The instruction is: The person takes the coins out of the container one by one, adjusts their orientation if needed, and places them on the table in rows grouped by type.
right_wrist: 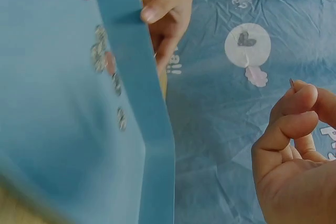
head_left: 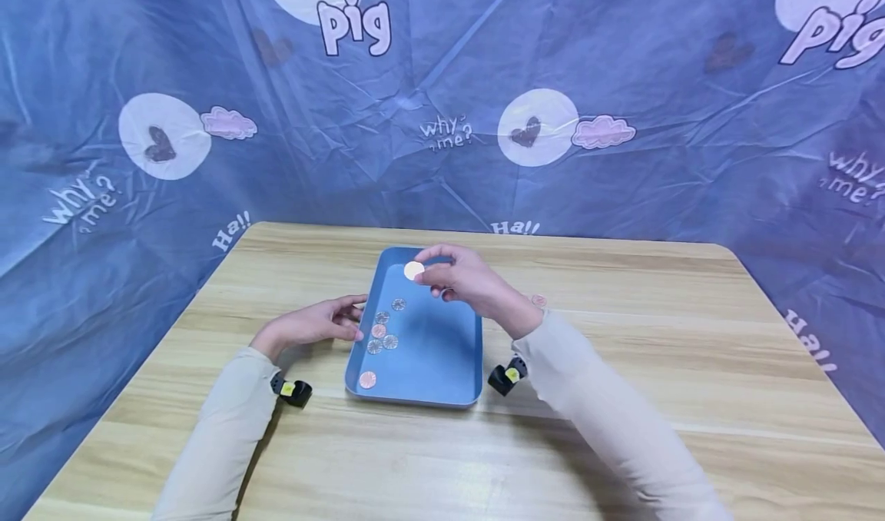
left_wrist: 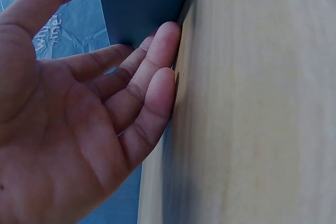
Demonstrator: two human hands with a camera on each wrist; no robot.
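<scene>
My right hand (head_left: 459,277) pinches a thin round coin (head_left: 414,270) between thumb and fingertips, above the far end of a blue tray (head_left: 442,367). The coin's face looks bright in the head view; only its edge shows in the right wrist view. My left hand (head_left: 314,324) rests at the tray's left side, thumb at the rim and relaxed fingers along the outer wall, as the left wrist view shows. Inside the tray, several silver coins (head_left: 390,342) and two copper-coloured coins (head_left: 368,380) lie along the left side.
Another copper-coloured coin (head_left: 538,300) lies on the wooden table (head_left: 622,298), just beyond the right wrist. A blue printed cloth (head_left: 415,175) hangs behind the table. Each wrist wears a black camera; the right one (head_left: 503,379) is close beside the tray's right wall.
</scene>
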